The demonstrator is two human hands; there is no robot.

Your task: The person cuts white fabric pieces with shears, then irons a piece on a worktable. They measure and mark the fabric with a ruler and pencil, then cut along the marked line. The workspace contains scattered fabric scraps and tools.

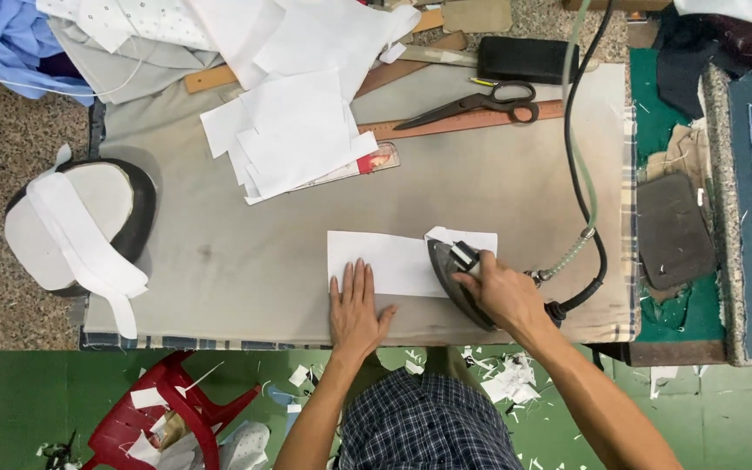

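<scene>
Head view, lower centre of the frame: left hand (355,306) spread flat, pinning the near edge of a white rectangular fabric piece (393,261) on the desk (245,261). Right hand (502,292) wrapped around the handle of a dark iron (454,278), sole on the piece's right end. Best kept gliding slowly, fingers clear of the hot sole, cord (580,174) held aside. Smooth grey padded cover; matt black scissors (480,103) at upper right.
</scene>
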